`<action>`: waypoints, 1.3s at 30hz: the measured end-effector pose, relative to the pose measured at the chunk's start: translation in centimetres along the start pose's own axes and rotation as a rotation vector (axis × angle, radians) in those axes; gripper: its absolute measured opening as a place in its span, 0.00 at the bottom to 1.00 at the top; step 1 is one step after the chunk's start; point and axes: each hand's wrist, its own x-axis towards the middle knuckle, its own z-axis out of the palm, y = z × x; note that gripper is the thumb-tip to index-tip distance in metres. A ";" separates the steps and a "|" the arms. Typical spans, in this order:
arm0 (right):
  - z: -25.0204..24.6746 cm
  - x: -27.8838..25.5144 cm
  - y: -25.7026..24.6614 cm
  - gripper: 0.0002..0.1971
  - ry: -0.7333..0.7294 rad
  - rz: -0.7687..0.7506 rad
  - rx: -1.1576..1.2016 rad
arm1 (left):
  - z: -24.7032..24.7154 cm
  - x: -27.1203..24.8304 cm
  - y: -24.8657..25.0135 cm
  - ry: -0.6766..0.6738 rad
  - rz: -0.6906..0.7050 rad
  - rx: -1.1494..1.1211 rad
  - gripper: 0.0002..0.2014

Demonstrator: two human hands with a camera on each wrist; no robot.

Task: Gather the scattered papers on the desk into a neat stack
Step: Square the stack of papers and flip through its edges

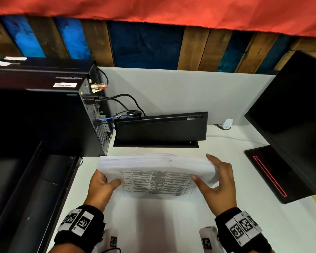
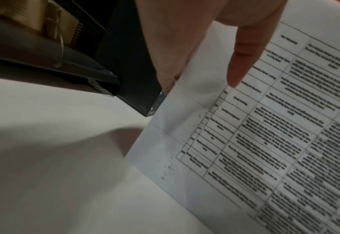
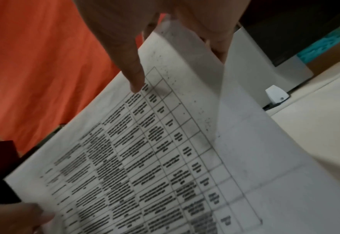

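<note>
A thick stack of white papers (image 1: 153, 165) stands tilted on its lower edge on the white desk (image 1: 232, 145), and its front sheet carries a printed table. My left hand (image 1: 106, 181) grips the stack's left side, thumb on the front sheet and fingers hidden behind. My right hand (image 1: 208, 172) grips the right side, thumb on the front and fingers along the edge. The left wrist view has the thumb (image 2: 243, 55) lying on the printed sheet (image 2: 265, 142). In the right wrist view one sheet (image 3: 265, 158) sticks out past the printed sheet (image 3: 145, 158).
A black computer tower (image 1: 44, 115) with cables (image 1: 124, 101) stands at the left. A black keyboard (image 1: 161, 128) leans upright just behind the stack. A monitor (image 1: 295, 115) and its base (image 1: 268, 172) fill the right. A small white adapter (image 1: 227, 123) lies at the back.
</note>
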 end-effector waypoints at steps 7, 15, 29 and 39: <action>0.0 0.2 0.0 0.37 -0.010 0.012 0.012 | -0.3 0.2 -0.6 0.015 -0.004 -0.013 0.16; 0.1 0.3 0.3 0.37 0.043 -0.009 -0.030 | 0.3 -0.5 -0.7 0.009 0.007 -0.048 0.14; 0.0 0.9 -1.1 0.25 0.124 -0.141 -0.096 | 2.0 -0.4 -0.1 0.072 0.026 -0.124 0.15; 0.5 0.4 2.0 0.49 0.104 0.403 0.341 | 0.9 -0.3 0.1 0.011 -0.003 -0.043 0.21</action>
